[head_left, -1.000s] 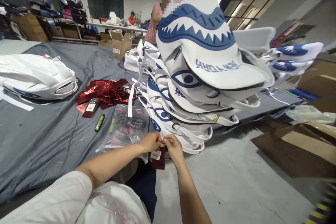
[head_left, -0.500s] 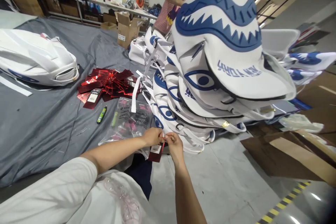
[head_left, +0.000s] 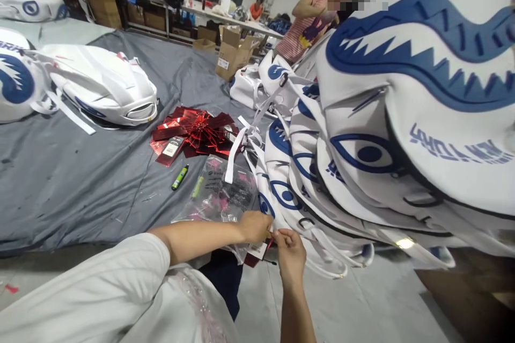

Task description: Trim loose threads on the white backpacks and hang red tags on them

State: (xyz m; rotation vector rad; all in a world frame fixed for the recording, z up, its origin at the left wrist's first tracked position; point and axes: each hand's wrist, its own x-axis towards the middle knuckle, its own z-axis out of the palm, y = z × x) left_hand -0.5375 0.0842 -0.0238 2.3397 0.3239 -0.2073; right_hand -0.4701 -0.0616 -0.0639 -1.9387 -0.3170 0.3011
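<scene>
My left hand and my right hand meet at the near edge of a stack of white backpacks. Both are closed in a pinch, fingertips almost touching, at the top of a red hang tag with a white label. The tag dangles below the fingers, partly covered by them; its cord is too small to make out. Close behind rises the stacked white backpack with blue eye and shark-mouth prints. A clear plastic bag with pink and black print lies just beyond my left hand.
A fanned pile of red hang tags lies on the grey cloth, with a green marker pen nearer me. More white backpacks lie at left. Beyond the stack stands a person in a striped shirt, near a cardboard box.
The view has swung left and closer to the stack, bringing in more backpacks at left. My hands stay pinched together at the hang tag, and my right hand has turned slightly.
</scene>
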